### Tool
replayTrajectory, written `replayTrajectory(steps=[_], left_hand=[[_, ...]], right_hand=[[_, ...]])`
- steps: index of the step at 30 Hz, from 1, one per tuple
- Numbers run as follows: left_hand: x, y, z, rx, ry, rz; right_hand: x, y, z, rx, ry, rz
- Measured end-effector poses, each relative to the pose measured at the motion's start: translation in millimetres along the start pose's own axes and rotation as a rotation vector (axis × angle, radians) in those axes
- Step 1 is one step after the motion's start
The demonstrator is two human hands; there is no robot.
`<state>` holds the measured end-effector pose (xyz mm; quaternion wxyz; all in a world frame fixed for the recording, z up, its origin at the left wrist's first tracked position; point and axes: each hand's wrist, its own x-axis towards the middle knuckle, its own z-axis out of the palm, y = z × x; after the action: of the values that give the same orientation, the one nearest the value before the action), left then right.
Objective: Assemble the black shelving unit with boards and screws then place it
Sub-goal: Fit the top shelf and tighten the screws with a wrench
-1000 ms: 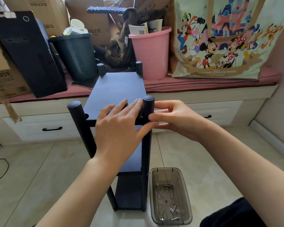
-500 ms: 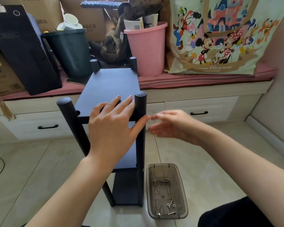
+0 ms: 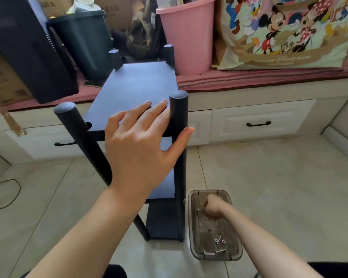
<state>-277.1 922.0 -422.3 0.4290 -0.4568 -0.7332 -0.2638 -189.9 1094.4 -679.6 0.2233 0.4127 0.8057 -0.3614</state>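
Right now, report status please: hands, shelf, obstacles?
Left hand flat on black shelving unit. Right hand in smoky plastic screw tray, grip unclear. Nothing blocking.

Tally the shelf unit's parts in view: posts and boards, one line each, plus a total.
Posts: 4, near left, near right, far left, far right
Boards: 3, top, middle, bottom
Total: 7
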Motion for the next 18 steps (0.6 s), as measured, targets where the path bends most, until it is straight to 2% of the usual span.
replayTrajectory(steps=[6,18], left_hand=[[-2.1,-0.6,6.4,0.005,0.114,0.049],[-4.8,0.6,11.6,0.027,0.116,0.051]], right_hand=[[53.4,19.2,48.8,-0.01,0.046,-0.021],[94.2,39.4,86.5,-0.174,0.165,-0.063]])
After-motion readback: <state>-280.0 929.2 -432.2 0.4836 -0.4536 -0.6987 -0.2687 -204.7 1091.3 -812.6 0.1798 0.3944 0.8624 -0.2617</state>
